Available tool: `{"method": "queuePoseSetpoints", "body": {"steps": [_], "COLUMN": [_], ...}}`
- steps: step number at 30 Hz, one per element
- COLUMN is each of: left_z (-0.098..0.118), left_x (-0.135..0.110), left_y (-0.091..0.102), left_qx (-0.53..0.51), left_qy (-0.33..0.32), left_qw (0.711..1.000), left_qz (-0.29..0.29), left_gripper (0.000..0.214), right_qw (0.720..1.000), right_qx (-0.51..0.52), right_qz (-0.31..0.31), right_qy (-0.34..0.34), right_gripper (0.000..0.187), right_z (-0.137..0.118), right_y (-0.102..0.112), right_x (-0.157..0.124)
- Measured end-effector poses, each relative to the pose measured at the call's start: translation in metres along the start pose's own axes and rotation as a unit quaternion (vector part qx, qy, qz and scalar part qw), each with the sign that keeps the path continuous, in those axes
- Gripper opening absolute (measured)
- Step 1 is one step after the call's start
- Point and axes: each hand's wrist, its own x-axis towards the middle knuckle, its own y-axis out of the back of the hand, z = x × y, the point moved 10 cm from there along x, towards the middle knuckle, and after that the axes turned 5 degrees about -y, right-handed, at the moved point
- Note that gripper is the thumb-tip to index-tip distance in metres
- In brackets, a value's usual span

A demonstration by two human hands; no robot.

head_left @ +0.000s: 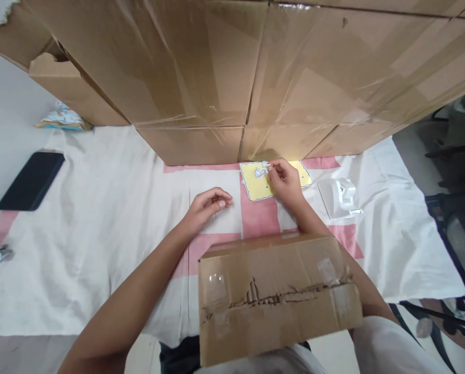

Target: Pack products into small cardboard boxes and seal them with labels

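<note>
My right hand [285, 179] is over a yellow card [256, 188] with a scalloped, blue-lined edge. Its thumb and fingertips pinch a small white piece [267, 164] above the card; the piece is too small to name. Beside the fingertips, a small white-and-grey shape [259, 172] shows on the card; I cannot tell whether it is printed or loose. To the card's left, my left hand [211, 204] hovers over or rests on the cloth. Its fingers are loosely curved, with nothing visible in them. The right hand and forearm hide part of the card.
Large taped cardboard boxes [201, 67] wall off the far side. A torn-topped carton [275, 296] stands between my forearms. Right of the card is a white plastic holder [336, 198], perhaps a tape dispenser. A black phone [30, 181] and a printed packet [64, 117] lie left on the white-and-pink cloth [111, 218].
</note>
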Motion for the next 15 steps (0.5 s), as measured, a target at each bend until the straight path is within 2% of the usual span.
{"method": "queuePoseSetpoints", "body": {"steps": [8, 15], "left_z": [0.003, 0.003], "left_x": [0.000, -0.001], "left_y": [-0.001, -0.001], "left_qx": [0.010, 0.015], "left_qy": [-0.002, 0.014], "left_qw": [1.000, 1.000], "left_qz": [-0.004, 0.007], "left_gripper": [0.020, 0.020], "right_qw": [1.000, 0.998], "right_qx": [-0.004, 0.048], "right_qz": [0.010, -0.043], "right_qy": [-0.012, 0.005], "right_gripper": [0.029, 0.036], "right_z": [0.000, 0.001], "right_y": [0.005, -0.007], "right_x": [0.002, 0.001]}}
